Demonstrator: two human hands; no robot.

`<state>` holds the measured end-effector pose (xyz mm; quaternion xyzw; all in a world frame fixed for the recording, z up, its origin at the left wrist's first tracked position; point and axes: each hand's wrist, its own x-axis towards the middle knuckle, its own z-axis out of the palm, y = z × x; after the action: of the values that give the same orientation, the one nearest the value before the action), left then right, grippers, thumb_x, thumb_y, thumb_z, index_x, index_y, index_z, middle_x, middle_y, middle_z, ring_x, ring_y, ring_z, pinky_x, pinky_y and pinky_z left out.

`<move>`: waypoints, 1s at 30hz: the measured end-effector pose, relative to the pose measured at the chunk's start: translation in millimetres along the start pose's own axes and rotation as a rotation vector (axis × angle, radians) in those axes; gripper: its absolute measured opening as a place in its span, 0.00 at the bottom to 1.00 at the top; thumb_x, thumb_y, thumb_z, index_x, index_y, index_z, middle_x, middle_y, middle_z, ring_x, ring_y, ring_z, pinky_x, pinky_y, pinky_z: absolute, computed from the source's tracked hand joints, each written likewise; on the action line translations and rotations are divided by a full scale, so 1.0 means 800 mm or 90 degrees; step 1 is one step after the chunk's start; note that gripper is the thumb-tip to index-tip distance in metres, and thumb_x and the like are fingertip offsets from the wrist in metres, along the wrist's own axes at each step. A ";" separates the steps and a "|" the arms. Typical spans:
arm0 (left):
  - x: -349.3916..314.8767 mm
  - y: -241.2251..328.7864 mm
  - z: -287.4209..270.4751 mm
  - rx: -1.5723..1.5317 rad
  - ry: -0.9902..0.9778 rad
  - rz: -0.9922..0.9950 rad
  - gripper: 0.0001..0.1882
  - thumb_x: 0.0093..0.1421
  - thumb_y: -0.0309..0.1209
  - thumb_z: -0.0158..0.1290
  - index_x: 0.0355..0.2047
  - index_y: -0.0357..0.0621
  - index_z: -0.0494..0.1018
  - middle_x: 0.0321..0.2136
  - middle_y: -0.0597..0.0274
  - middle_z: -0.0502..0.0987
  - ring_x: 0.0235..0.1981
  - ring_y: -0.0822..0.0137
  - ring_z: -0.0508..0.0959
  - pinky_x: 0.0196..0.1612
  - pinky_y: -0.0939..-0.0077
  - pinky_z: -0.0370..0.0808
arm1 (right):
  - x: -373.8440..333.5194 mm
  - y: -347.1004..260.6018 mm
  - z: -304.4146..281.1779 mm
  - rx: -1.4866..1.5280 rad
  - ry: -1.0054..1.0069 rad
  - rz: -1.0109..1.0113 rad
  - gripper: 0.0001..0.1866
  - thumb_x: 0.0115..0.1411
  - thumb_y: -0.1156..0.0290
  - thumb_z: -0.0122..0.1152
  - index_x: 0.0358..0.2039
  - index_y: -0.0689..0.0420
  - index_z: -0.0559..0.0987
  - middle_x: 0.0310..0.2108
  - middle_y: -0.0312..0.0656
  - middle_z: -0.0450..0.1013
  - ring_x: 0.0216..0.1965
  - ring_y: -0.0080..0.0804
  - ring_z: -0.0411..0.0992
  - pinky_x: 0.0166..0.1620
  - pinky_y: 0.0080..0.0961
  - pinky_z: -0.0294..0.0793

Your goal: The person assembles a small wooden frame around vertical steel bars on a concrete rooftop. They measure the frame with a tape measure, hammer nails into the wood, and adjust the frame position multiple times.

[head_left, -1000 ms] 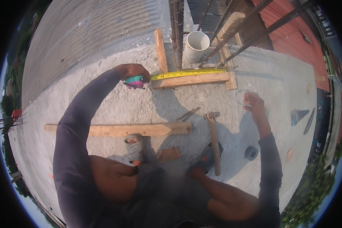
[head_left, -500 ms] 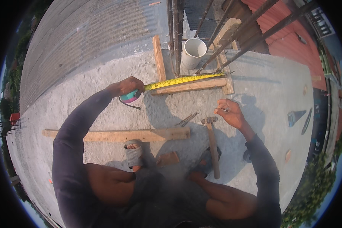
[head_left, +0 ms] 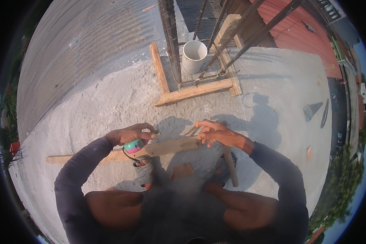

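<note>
One left hand [head_left: 130,134] is closed on a tape measure [head_left: 133,146], a teal and pink case hanging below the fingers, with a short yellowish end showing at the fingertips. A dark cord loops down from the case. Assessment: the item should be light and stiff-shelled, the smooth case likely to slip in dusty fingers and apt to crack if dropped on the concrete [head_left: 288,142]. Best hold is around the body of the case; the strip should be thin and springy, so fingers are better kept off its edges.

Directly beneath this grip runs a long plank [head_left: 173,147], extending to both sides of it. A sandal [head_left: 144,174] lies below the grip. Up and to the right of it, a wooden frame [head_left: 193,93] stands around upright steel bars [head_left: 171,36] and a white pipe [head_left: 190,65].

Farther right, thin rods [head_left: 191,130] lie just beside the right hand [head_left: 225,136]; contact cannot be confirmed. That hand's fingers are spread and loosely curled over the plank's right end, with nothing visible in them. Below it shows the handle of a hammer [head_left: 230,167]. Well apart, at far right, lies a pointed flat tool [head_left: 311,111].
</note>
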<state>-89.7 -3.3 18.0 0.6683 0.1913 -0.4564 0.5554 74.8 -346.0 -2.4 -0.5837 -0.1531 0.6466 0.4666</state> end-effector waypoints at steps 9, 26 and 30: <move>0.078 0.018 0.115 -0.239 0.141 0.091 0.25 0.65 0.51 0.56 0.45 0.42 0.66 0.35 0.58 0.76 0.33 0.68 0.77 0.34 0.71 0.76 | 0.010 0.043 0.067 0.174 -0.014 0.014 0.42 0.64 0.45 0.59 0.69 0.56 0.56 0.60 0.45 0.64 0.57 0.38 0.70 0.55 0.44 0.74; 0.084 0.146 -0.032 -0.072 0.674 0.367 0.14 0.53 0.29 0.53 0.39 0.34 0.75 0.28 0.54 0.79 0.28 0.70 0.77 0.34 0.76 0.73 | -0.017 0.077 0.027 0.146 0.384 -0.024 0.34 0.64 0.37 0.52 0.35 0.62 0.81 0.30 0.37 0.77 0.32 0.24 0.74 0.40 0.23 0.73; 0.136 0.139 -0.114 0.049 0.637 0.122 0.41 0.54 0.43 0.58 0.59 0.25 0.59 0.44 0.38 0.78 0.40 0.53 0.82 0.31 0.64 0.84 | -0.023 0.073 0.022 0.162 0.404 0.039 0.33 0.65 0.38 0.53 0.32 0.61 0.82 0.29 0.37 0.77 0.31 0.24 0.73 0.39 0.22 0.72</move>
<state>86.5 18.7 -11.4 0.8394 0.3546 -0.0341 0.4104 31.9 -384.5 -29.4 -0.6973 0.0990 0.4607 0.5401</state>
